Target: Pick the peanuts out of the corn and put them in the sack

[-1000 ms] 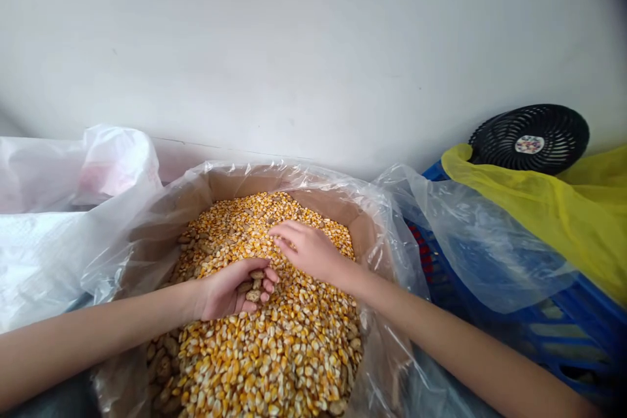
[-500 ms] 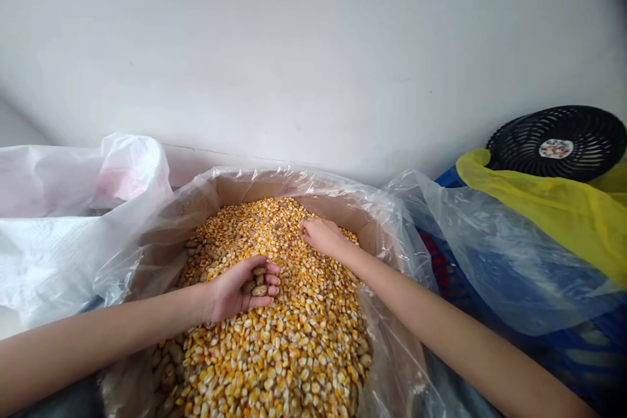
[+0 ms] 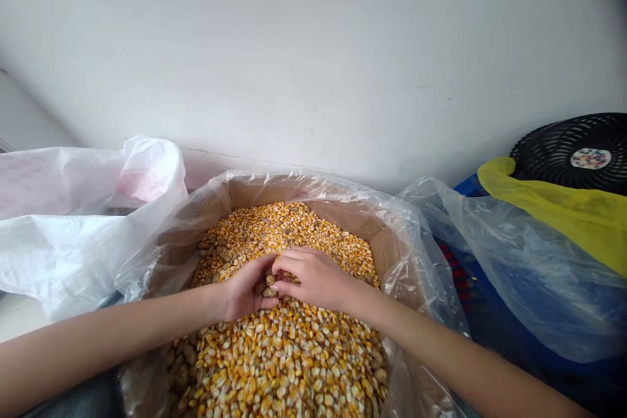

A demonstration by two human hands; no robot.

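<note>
A heap of yellow dried corn kernels (image 3: 289,353) fills a plastic-lined cardboard box. Just above its middle, my left hand (image 3: 247,287) is cupped around a few unshelled peanuts (image 3: 270,281). My right hand (image 3: 313,277) meets it from the right, with thumb and curled fingers closed about a peanut at the left palm. Its fingers cover part of the left hand's fingers. More peanuts (image 3: 181,372) lie along the heap's left side, and some are mixed among the kernels farther back.
Clear plastic lining (image 3: 411,228) folds over the box's rim. On the left is a white woven sack (image 3: 63,248). To the right are a blue crate (image 3: 509,300), clear plastic, yellow mesh (image 3: 553,199) and a black slotted basket (image 3: 553,150). A pale wall (image 3: 313,65) rises behind.
My right hand has come from the back right of the corn toward me and to my left hand. The left hand still cups the peanuts. The view has shifted slightly left.
</note>
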